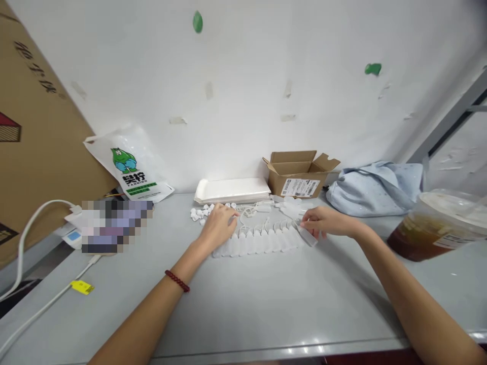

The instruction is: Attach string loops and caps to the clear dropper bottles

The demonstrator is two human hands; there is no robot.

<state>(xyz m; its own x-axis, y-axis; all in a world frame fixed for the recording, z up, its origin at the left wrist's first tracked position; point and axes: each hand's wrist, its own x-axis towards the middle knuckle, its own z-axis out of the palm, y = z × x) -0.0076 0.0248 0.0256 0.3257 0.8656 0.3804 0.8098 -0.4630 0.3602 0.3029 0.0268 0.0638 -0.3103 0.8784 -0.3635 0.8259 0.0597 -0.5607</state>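
Several small translucent plastic tubes (262,242) lie side by side on the grey table, with thin white cords at their upper ends. Over the left end of this row is my left hand (219,223), its fingers bent and slightly apart, and I see nothing between them. Small white caps (198,214) lie in a loose pile just beyond and left of it. My right hand (321,221) pinches one translucent tube (308,236), held slanted at the row's right end. Behind the row, more white cords and clear plastic pieces (291,208) lie in a jumble.
A white flat packet (233,190) and an open cardboard box (299,177) stand against the wall. Right of them are a light blue cloth bag (375,188) and a large drink cup (426,228). A white plastic bag (133,162) and a white cable (41,308) are at left.
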